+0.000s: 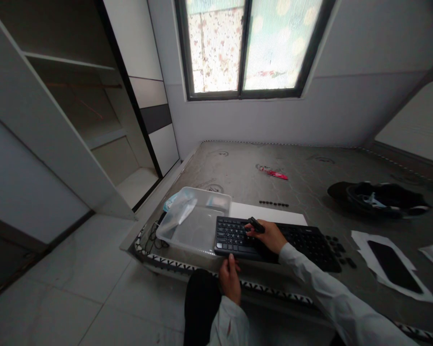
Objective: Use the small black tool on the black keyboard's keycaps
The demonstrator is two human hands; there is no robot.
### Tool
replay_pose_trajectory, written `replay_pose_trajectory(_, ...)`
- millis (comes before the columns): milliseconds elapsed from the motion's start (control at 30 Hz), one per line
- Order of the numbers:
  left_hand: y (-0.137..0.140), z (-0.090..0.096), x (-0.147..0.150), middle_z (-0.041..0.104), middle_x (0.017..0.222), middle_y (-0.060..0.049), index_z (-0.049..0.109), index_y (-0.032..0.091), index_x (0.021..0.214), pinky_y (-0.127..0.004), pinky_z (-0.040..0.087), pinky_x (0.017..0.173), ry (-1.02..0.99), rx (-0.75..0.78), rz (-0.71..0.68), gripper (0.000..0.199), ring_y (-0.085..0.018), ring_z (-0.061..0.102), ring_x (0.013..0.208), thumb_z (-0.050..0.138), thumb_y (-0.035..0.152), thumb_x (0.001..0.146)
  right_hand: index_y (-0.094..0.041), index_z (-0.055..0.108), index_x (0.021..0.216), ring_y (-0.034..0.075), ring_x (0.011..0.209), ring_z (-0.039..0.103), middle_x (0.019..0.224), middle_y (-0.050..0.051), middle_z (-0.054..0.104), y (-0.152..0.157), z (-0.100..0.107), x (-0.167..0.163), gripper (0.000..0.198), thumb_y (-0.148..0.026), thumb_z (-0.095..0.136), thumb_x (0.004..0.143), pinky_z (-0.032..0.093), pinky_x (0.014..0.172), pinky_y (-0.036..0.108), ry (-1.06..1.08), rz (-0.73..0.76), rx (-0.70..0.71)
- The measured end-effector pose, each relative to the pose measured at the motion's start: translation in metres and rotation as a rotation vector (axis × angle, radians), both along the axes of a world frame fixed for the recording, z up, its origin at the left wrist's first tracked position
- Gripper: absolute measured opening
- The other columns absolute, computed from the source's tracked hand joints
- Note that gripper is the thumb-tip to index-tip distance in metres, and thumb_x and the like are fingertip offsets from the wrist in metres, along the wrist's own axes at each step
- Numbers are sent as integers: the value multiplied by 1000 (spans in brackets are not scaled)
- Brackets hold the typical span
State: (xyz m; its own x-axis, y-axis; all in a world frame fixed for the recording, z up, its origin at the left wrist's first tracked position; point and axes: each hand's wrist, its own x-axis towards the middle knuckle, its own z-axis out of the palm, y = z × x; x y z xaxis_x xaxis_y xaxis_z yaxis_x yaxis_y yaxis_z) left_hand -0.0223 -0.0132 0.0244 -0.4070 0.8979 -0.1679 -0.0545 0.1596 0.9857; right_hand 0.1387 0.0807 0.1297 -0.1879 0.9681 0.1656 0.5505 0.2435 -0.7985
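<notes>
A black keyboard point(234, 235) lies across the front of the grey-brown mattress, partly over a clear plastic tray and a white sheet. My right hand point(272, 236) is above its middle, closed around a short black pen-shaped tool point(256, 224) that slants over the keys. Its exact kind is hard to make out. At the near left edge of the keyboard, my left hand point(231, 278) has its thumb against the rim and its fingers curled below. Loose black keycaps point(335, 245) lie in a cluster by the keyboard's right end, and a row of small keycaps point(274, 203) sits behind it.
The clear tray point(187, 242) holds plastic bags. A white sheet point(267, 211) lies behind the keyboard. To the right are a phone-like black slab point(395, 265) on white paper and a black cap point(382, 199). A red packet point(274, 173) lies farther back; an open wardrobe point(130, 158) stands left.
</notes>
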Motion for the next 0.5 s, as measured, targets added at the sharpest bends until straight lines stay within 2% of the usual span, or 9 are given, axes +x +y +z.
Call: replay_pose_trajectory(500,0,-3,0,52,52,1,57,17,62,-26,37,54,-12,7,-1,60,-13,47,49,41,73,76,-22,72,89,22,79,63,84,3,69,0,0,1,30,-44,69,69,46,77,34,29,-28,-4)
